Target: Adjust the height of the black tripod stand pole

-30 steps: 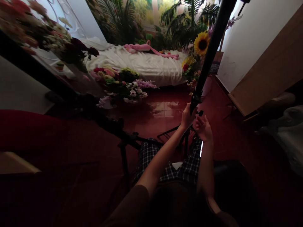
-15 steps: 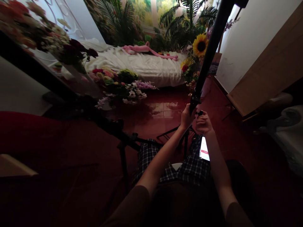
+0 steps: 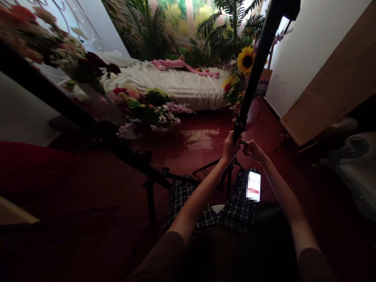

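My left hand (image 3: 230,145) is wrapped round the black pole of a light stand (image 3: 254,74), just below a dark collar. To its right, my right hand (image 3: 253,151) is closed, its fingers pinching a small black knob (image 3: 243,144) at the side of the pole. The stand leans up and to the right, and its spread legs (image 3: 205,166) show on the floor beyond my knees. A lit phone (image 3: 253,186) lies on my right thigh, over the checked trousers (image 3: 239,211).
Another black stand (image 3: 117,147) slants across the left side. Ahead is a white-draped bed (image 3: 194,90) with a pink plush toy (image 3: 176,63) on it. Artificial flowers (image 3: 158,113) stand before it, and a sunflower (image 3: 246,60) at its right. A wooden panel (image 3: 323,86) leans at the right wall.
My right hand has turned at the knob, and its forearm has swung outward to the right, uncovering more of the phone. My left hand keeps its hold on the pole.
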The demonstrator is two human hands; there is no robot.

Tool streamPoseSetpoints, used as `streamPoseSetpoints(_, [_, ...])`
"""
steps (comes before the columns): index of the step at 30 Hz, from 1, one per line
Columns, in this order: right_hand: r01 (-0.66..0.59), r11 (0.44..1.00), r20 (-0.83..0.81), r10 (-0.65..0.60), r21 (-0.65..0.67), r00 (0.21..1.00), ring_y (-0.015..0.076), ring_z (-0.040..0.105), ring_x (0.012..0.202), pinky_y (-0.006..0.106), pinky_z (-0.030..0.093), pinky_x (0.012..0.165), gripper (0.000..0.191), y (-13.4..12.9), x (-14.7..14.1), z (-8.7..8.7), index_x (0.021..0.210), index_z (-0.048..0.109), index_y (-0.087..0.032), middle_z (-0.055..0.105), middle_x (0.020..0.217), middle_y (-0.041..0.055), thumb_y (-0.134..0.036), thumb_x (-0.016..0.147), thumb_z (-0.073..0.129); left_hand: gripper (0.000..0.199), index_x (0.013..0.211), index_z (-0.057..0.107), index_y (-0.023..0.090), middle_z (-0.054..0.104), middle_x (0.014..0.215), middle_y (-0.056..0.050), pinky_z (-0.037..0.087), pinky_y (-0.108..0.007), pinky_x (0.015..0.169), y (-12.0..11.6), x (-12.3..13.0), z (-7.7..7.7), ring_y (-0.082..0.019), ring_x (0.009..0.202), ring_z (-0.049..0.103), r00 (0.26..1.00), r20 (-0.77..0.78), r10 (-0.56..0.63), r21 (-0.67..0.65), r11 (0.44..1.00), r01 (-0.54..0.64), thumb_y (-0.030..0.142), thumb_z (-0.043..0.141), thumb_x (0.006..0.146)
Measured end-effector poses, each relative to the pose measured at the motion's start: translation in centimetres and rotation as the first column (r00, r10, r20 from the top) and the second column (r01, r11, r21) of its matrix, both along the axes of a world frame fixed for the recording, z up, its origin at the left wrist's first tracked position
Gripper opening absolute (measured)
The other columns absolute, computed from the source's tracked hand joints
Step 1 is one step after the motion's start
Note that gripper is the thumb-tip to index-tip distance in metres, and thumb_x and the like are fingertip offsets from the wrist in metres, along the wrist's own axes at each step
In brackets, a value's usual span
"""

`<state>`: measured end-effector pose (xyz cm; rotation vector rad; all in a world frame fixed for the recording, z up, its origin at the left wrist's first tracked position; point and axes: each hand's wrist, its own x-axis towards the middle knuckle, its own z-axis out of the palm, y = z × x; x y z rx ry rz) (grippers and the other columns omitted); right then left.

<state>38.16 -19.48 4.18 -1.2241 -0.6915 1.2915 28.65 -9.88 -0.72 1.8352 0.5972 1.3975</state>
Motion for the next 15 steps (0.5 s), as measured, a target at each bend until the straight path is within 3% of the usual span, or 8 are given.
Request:
streamPoseSetpoints(3, [-0.047,0.999,0.29,0.042,0.012,0.956,0.0079,0.048,0.044,0.019,0.035,0.047,0.034,0.0,1.4,0.6,0.055,0.059,-0.016,0.059,0.049,-0.0013,-0.037,0.079,0.069,0.027,0.104,0.055,0.02,0.06,0.071,0.001,0.04,-0.021,0.059,0.1,0.0,-0.1,-0.011,0.061,0.058,1.0,-0.01,-0.009,0.005,1.0,0.009,0.045,0.053,0.092])
streamPoseSetpoints(6, [-0.052,0.997,0.528,0.018,0.05,0.849,0.011,0.058,0.057,0.022,0.042,0.059,0.018,-0.3,2.4,1.9,0.066,0.068,-0.015,0.067,0.062,-0.0013,-0.027,0.066,0.081,0.027,0.103,0.055,0.02,0.061,0.072,0.0,0.041,-0.021,0.06,0.0,-0.1,0.0,-0.011,0.063,0.059,1.0,-0.007,-0.009,0.023,1.0,0.009,0.045,0.052,0.092])
streamPoseSetpoints(8, [-0.02,0.992,0.736,-0.077,0.122,0.673,0.0131,0.061,0.065,0.024,0.044,0.065,0.017,-0.8,2.5,2.7,0.07,0.07,-0.018,0.068,0.067,-0.0018,-0.024,0.062,0.084,0.027,0.103,0.055,0.02,0.062,0.074,-0.001,0.041,-0.022,0.061,0.0,-0.1,0.1,-0.012,0.064,0.06,1.0,-0.001,0.004,0.027,1.0,-0.004,0.045,0.051,0.093])
streamPoseSetpoints(10, [-0.03,0.976,0.905,-0.189,0.216,0.382,0.017,0.063,0.075,0.028,0.045,0.073,0.013,-1.5,2.1,3.1,0.076,0.072,-0.02,0.072,0.078,0.002,-0.026,0.069,0.081,0.027,0.102,0.055,0.021,0.062,0.075,-0.001,0.041,-0.022,0.062,-0.1,0.0,0.1,-0.012,0.066,0.06,1.0,0.005,0.013,0.023,1.0,-0.013,0.046,0.051,0.093])
streamPoseSetpoints(12, [-0.067,0.959,0.958,-0.267,0.275,0.109,0.021,0.064,0.088,0.034,0.045,0.082,0.009,-2.4,1.6,2.7,0.086,0.073,-0.023,0.073,0.095,0.0068,-0.031,0.081,0.072,0.027,0.102,0.055,0.021,0.063,0.076,-0.001,0.041,-0.022,0.062,-0.1,0.1,0.1,-0.012,0.066,0.06,1.0,0.014,0.011,0.018,1.0,-0.011,0.046,0.051,0.093])
streamPoseSetpoints(13, [-0.082,0.953,0.956,-0.292,0.292,0.02,0.0222,0.064,0.093,0.036,0.044,0.086,0.012,-2.9,1.3,2.4,0.091,0.073,-0.024,0.073,0.102,0.008,-0.033,0.086,0.067,0.027,0.102,0.055,0.021,0.063,0.076,-0.001,0.041,-0.022,0.062,-0.1,0.1,0.1,-0.012,0.066,0.061,1.0,0.02,0.007,0.018,1.0,-0.008,0.046,0.052,0.093])
streamPoseSetpoints(15, [-0.092,0.938,0.938,-0.341,0.335,-0.063,0.0236,0.064,0.097,0.04,0.044,0.091,0.019,-3.5,0.6,1.6,0.101,0.071,-0.026,0.072,0.107,0.0084,-0.038,0.089,0.061,0.027,0.102,0.055,0.021,0.063,0.076,-0.001,0.042,-0.022,0.063,-0.1,0.1,0.1,-0.012,0.067,0.061,1.0,0.024,0.002,0.02,1.0,-0.003,0.046,0.052,0.093])
